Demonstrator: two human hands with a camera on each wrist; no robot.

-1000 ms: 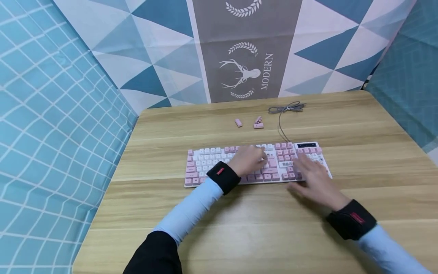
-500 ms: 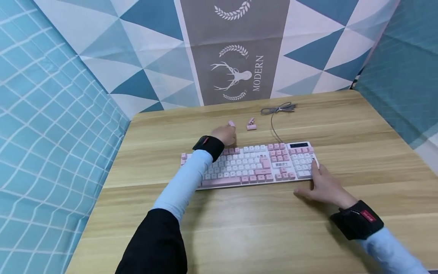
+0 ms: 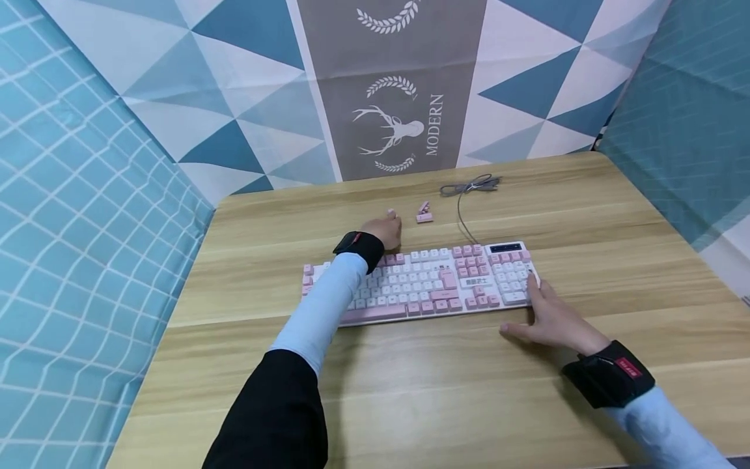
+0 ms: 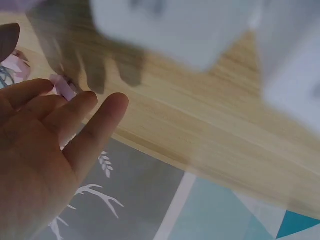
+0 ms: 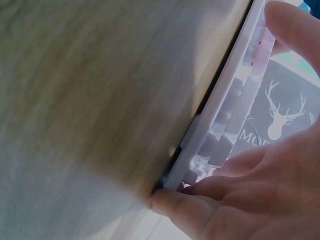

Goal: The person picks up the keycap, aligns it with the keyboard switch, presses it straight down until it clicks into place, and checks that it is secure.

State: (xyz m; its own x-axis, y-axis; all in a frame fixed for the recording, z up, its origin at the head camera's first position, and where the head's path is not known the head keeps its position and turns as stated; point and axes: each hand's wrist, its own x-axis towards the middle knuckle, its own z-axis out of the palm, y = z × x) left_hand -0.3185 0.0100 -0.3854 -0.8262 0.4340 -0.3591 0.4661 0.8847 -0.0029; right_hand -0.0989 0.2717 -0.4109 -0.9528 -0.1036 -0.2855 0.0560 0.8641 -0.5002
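Observation:
A pink-and-white keyboard (image 3: 422,286) lies across the wooden table. Beyond its back edge, my left hand (image 3: 383,231) reaches over the table, arm crossing the keyboard's left part. Its fingertips are right beside a loose pink keycap (image 4: 62,86), which shows just past the loosely bent fingers in the left wrist view; the thumb stands apart from them. My right hand (image 3: 556,319) rests against the keyboard's right end, one finger over the number pad's corner and the thumb (image 5: 295,30) spread away. In the right wrist view other fingers touch the edge of the keyboard (image 5: 215,110).
Several pink keycaps (image 3: 424,216) lie in a small group right of my left hand. Behind the keyboard sits its bundled grey cable (image 3: 471,187). Patterned cloth (image 3: 404,85) hangs at the table's back, with blue checked cloth (image 3: 88,228) on the left.
My left hand has gone from above the keys to the single keycap behind the keyboard. My right hand has shifted from over the number pad to the keyboard's right end and now stays there.

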